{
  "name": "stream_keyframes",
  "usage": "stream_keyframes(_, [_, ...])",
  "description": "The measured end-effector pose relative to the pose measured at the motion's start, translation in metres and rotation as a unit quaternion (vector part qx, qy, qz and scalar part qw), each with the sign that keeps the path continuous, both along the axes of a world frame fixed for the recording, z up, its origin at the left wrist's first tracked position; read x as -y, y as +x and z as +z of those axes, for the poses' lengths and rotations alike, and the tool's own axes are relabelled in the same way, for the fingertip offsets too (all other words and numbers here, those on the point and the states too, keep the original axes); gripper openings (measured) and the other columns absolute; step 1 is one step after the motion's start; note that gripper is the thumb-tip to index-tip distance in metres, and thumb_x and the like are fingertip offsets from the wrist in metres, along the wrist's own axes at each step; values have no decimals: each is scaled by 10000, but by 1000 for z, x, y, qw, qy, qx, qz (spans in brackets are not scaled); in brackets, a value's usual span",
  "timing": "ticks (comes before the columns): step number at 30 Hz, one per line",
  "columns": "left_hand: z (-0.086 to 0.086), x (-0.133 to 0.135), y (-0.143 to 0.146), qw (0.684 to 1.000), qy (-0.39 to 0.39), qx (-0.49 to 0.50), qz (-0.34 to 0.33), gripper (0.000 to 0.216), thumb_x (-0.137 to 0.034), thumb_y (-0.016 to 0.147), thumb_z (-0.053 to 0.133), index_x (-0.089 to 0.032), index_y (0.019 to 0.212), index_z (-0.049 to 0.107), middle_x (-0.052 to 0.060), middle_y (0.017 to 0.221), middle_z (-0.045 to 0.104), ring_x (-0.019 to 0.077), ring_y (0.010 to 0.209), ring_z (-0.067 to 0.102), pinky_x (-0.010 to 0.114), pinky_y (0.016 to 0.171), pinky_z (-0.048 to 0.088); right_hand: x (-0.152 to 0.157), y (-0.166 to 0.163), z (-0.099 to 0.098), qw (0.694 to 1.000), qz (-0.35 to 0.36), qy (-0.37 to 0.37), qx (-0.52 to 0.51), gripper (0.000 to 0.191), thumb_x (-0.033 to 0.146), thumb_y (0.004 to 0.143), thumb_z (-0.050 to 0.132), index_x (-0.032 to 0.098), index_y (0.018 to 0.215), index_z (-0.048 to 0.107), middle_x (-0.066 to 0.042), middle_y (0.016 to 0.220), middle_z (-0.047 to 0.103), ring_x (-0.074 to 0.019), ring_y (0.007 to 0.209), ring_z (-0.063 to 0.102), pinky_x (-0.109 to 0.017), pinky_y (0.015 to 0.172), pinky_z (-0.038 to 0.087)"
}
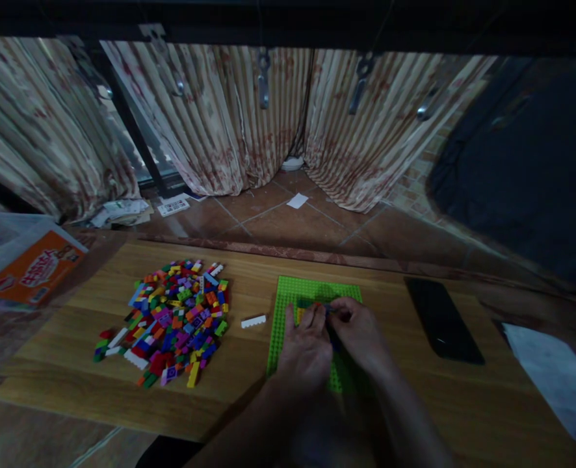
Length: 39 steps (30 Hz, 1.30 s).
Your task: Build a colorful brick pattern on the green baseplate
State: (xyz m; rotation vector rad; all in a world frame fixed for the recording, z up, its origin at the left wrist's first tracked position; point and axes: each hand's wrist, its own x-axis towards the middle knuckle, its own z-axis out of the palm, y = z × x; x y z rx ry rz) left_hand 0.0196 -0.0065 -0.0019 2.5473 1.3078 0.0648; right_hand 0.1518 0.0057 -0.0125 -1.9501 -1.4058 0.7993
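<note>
A green studded baseplate (pixel 281 305) lies on the wooden table in front of me, with a small group of toy bricks (pixel 300 313) on it, yellow, orange and dark ones among them. My left hand (pixel 306 351) comes over the plate from the near side, its fingers bent down onto these bricks and its little finger held apart. Close beside it, my right hand (pixel 359 330) has thumb and fingers pinched together at the right edge of the bricks. A bluish brick seems to be between them, mostly hidden. Both hands cover much of the build.
Left on the table (pixel 249 396) spreads a pile of mixed toy bricks (pixel 175 325). One white brick (pixel 253 321) lies between pile and plate. A black phone-like slab (pixel 444 320) is at right, near a white sheet (pixel 551 370). A clear box (pixel 34 266) stands at far left.
</note>
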Motion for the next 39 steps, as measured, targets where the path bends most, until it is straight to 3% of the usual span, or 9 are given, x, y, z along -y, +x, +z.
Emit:
stream_keyframes(5, [-6, -1, -9, 997, -1, 76, 32, 437, -157, 872, 449, -150, 1286, 591, 134, 1418, 527, 306, 1312, 452, 632, 1140, 249, 1, 1, 1, 1000, 9, 0, -2, 191, 280, 726, 537, 195, 849, 657, -18, 663, 661, -180, 624, 611, -311, 624, 440])
stream_keyframes(9, [-9, -5, -22, 986, 36, 149, 67, 361, -139, 859, 470, -206, 1157, 663, 101, 1410, 525, 289, 1300, 452, 556, 1099, 349, 3, 8, -1, 999, 17, 2, -37, 234, 353, 740, 545, 198, 867, 666, -33, 735, 692, -193, 683, 630, -328, 665, 456])
stream_keyframes(13, [-7, -13, -23, 961, 40, 231, 148, 334, -121, 874, 465, -200, 1127, 670, 87, 1356, 557, 246, 1239, 497, 452, 1075, 407, 2, 13, -3, 999, -2, 13, -49, 273, 393, 744, 536, 194, 868, 675, -58, 827, 717, -207, 760, 644, -349, 729, 467])
stream_keyframes(16, [-9, -18, -20, 945, 21, 256, 202, 320, -152, 861, 524, -175, 1157, 644, 103, 1341, 557, 251, 1254, 484, 440, 1094, 396, 0, 11, -4, 999, -12, 14, -43, 277, 403, 736, 542, 192, 863, 669, -51, 773, 702, -203, 712, 631, -347, 695, 462])
stream_keyframes(21, [-13, -18, -15, 962, 29, 203, 182, 429, -228, 824, 597, -153, 1245, 583, 137, 1383, 508, 304, 1288, 437, 498, 1105, 354, -1, 11, -5, 999, -6, 2, -45, 316, 415, 694, 613, 188, 911, 650, -17, 693, 659, -190, 642, 610, -336, 642, 453])
stream_keyframes(26, [-12, -16, -15, 972, 32, 165, 162, 408, -218, 833, 562, -210, 1240, 580, 96, 1363, 523, 281, 1277, 443, 482, 1089, 359, 1, 16, -6, 998, 23, -4, -61, 357, 353, 677, 646, 179, 989, 641, -15, 750, 666, -188, 697, 632, -337, 690, 478])
stream_keyframes(39, [-10, -14, -11, 976, 35, 138, 162, 387, -279, 861, 568, -185, 1236, 572, 108, 1357, 533, 296, 1274, 437, 503, 1080, 341, 2, 13, -2, 999, 30, -20, -27, 389, 279, 662, 661, 172, 1035, 639, -20, 783, 655, -189, 733, 629, -326, 700, 483])
